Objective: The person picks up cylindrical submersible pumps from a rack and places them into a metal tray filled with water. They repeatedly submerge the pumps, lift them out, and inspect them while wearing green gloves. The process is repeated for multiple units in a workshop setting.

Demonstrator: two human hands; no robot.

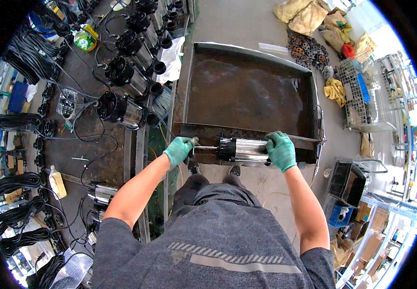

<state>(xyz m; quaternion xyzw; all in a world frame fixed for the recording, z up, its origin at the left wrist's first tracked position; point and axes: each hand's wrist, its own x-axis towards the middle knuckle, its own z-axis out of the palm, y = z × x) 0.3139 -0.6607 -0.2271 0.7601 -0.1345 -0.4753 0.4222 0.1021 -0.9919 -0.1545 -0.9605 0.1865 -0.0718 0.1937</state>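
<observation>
A submersible pump point(251, 150) with a bright metal barrel and a black end lies sideways on the near ledge of a metal tank. My left hand point(179, 151), in a green glove, is closed around the handle of a T-handle wrench point(207, 147). The wrench's thin shaft runs to the pump's black left end; its tip is hidden there. My right hand point(281, 151), also gloved in green, grips the barrel's right end, with its fingers curled over the top.
The wide tank point(191, 91) holds dark liquid. To the left, a workbench point(68, 159) carries a row of similar pumps point(121, 72), cables, a green bottle point(84, 39) and a pale bottle point(57, 182). A wire cage point(362, 96) and a black crate point(347, 183) stand at right.
</observation>
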